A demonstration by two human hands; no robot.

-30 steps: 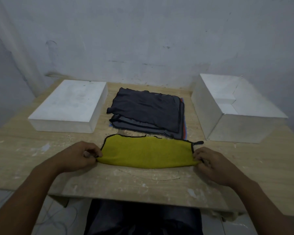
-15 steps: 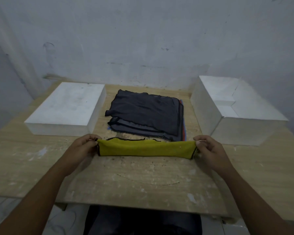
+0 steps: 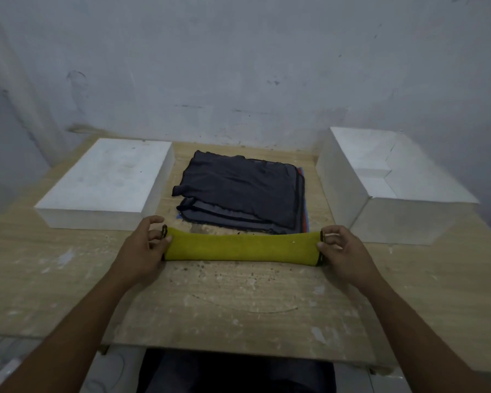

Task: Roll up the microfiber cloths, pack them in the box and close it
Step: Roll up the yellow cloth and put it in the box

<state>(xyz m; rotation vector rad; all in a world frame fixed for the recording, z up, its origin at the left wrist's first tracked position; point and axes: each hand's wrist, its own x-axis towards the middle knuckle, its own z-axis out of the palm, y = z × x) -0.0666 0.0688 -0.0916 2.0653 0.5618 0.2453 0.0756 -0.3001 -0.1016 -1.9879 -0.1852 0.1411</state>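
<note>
Yellow cloth [image 3: 241,248] rolled into tight tube, lying crosswise on table [image 3: 238,302] just in front of dark cloth stack [image 3: 244,194], close against its near edge. Left hand [image 3: 142,248] grips tube's left end, fingers curled round it; right hand [image 3: 343,251] pinches right end likewise. Open white box [image 3: 380,188] right of stack, flat white slab [image 3: 105,182] left of stack

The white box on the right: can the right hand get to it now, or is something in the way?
Probably yes. The right hand holds one end of the yellow roll, and the white box stands just beyond it, nothing between them.
</note>
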